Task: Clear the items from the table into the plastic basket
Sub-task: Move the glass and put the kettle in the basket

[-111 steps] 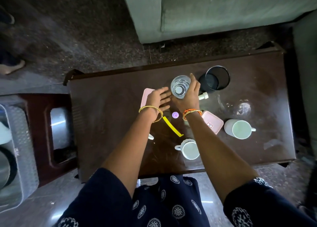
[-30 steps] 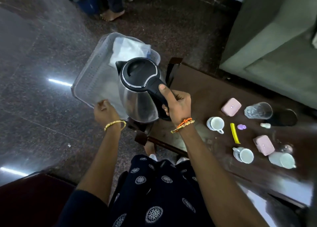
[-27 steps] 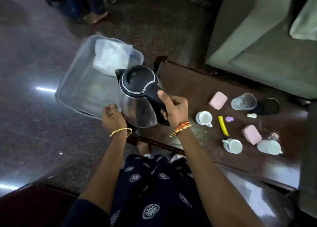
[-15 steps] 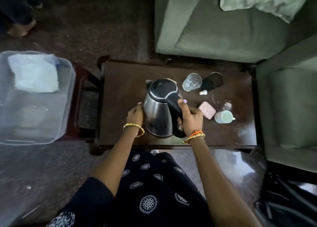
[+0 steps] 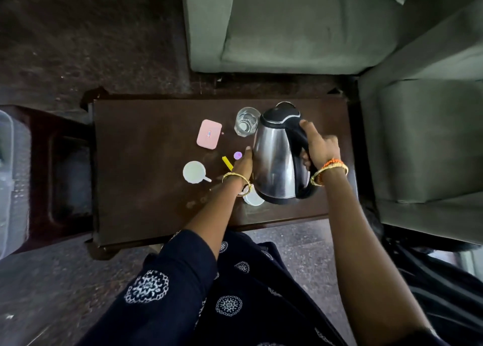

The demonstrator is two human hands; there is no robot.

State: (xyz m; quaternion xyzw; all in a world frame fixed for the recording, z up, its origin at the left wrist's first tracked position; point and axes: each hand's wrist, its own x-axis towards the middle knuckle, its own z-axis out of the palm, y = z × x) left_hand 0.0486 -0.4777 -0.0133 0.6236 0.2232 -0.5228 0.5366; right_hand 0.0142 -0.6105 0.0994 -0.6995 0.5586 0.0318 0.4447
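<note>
A steel kettle (image 5: 274,160) with a black lid and handle is over the right part of the dark wooden table (image 5: 146,188). My right hand (image 5: 320,147) grips its black handle. My left hand (image 5: 244,162) presses flat against the kettle's left side. On the table lie a pink case (image 5: 208,136), a clear glass (image 5: 246,122), a small purple cap (image 5: 237,155), a yellow strip (image 5: 227,162) and a white cup (image 5: 194,172). A second white cup (image 5: 253,198) peeks out under the kettle. The clear plastic basket (image 5: 10,178) shows at the far left edge.
A dark wooden stool (image 5: 65,173) stands between the table and the basket. A grey-green sofa (image 5: 287,26) runs behind the table, and another sofa seat (image 5: 428,141) is to the right. Whatever stands behind the kettle is hidden.
The kettle was lifted out of the basket and carried right over the table. Since half a second ago it has shifted further right; both hands remain on it.
</note>
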